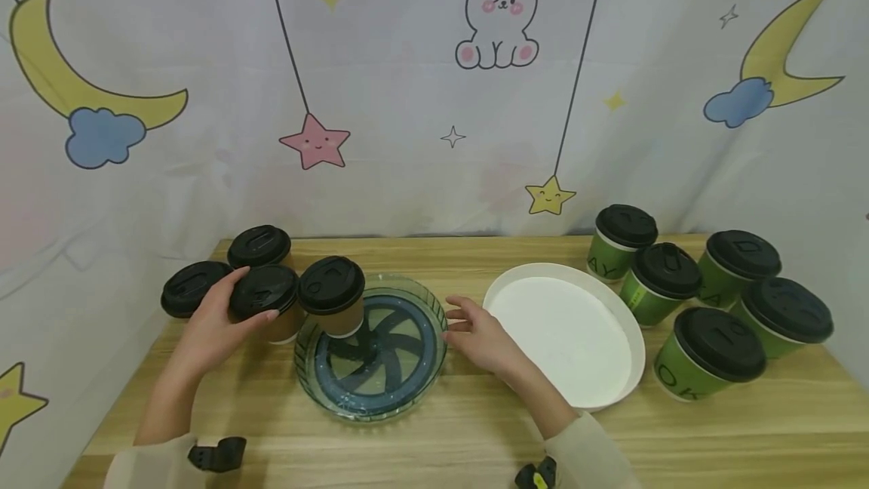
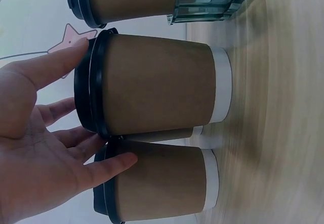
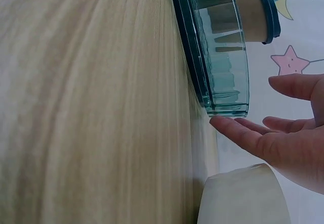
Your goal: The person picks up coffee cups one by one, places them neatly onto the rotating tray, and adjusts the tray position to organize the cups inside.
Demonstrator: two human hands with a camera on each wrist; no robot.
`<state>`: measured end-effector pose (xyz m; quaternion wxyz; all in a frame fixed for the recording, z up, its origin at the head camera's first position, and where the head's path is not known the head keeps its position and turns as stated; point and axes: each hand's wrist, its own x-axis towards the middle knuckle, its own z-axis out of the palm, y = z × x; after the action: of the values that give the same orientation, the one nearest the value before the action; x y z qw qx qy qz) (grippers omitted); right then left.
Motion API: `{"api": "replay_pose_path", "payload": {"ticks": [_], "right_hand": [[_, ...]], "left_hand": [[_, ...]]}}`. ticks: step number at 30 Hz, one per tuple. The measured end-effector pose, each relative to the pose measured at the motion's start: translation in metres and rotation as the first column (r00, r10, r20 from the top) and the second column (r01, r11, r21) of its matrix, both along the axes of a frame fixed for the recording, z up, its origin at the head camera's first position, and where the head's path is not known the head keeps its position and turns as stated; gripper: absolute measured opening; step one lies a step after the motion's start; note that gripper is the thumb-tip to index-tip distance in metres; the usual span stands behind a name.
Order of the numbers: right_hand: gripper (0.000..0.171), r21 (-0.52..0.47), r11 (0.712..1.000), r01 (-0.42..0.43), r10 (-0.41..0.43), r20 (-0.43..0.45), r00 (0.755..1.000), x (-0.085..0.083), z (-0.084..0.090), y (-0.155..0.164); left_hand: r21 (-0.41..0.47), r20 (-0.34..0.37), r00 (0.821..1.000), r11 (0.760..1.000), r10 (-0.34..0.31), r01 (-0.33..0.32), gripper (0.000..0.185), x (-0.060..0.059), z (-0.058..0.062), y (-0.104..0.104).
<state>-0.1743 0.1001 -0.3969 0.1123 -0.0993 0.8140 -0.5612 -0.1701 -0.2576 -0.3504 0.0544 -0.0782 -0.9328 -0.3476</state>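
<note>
Bare counter (image 1: 434, 444) strip at near edge, right hand (image 1: 478, 334) relaxed, fingertips at glass dish (image 1: 370, 345) rim, left hand (image 1: 217, 315) loosely open around black-lidded brown cup (image 1: 268, 308).

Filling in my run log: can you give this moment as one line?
left hand: touching brown cup | right hand: open at glass dish rim | dish: one brown cup inside

Brown paper cups (image 1: 266, 306) with black lids: 4, of which one stands in the dish. Green paper cups (image 1: 706, 357) with black lids: 5. Clear glass dish (image 1: 372, 398) with blue spoked base: 1. White round tray (image 1: 563, 334): 1. Wooden bench (image 1: 434, 436): 1.
</note>
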Motion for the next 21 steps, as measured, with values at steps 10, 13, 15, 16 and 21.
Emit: {"api": "replay_pose_path", "payload": {"ticks": [10, 13, 15, 16, 21], "right_hand": [[0.052, 0.035, 0.999, 0.028, -0.028, -0.019, 0.999, 0.0003, 0.0028, 0.0007], [0.049, 0.022, 0.999, 0.036, -0.036, -0.013, 0.999, -0.0001, 0.0031, 0.0011], [0.05, 0.002, 1.0, 0.027, -0.027, -0.003, 1.0, -0.0004, 0.0031, 0.001], [0.05, -0.006, 1.0, 0.024, -0.024, 0.003, 1.0, -0.0005, 0.003, 0.0009], [0.053, -0.038, 0.999, 0.003, -0.002, 0.02, 1.0, -0.0011, 0.0021, 0.0003]], "left_hand": [[-0.002, 0.027, 0.999, 1.0, 0.018, -0.018, 0.085, -0.0033, 0.002, 0.0034], [0.006, 0.026, 1.0, 1.0, 0.018, -0.018, 0.085, -0.005, 0.0019, 0.0037], [0.009, 0.028, 0.999, 1.0, 0.017, -0.017, 0.086, -0.0065, 0.0016, 0.0041], [0.01, 0.031, 0.999, 1.0, 0.018, -0.018, 0.086, -0.0073, 0.0014, 0.0044], [0.013, 0.031, 0.999, 1.0, 0.022, -0.022, 0.087, -0.01, -0.0002, 0.0052]]}}
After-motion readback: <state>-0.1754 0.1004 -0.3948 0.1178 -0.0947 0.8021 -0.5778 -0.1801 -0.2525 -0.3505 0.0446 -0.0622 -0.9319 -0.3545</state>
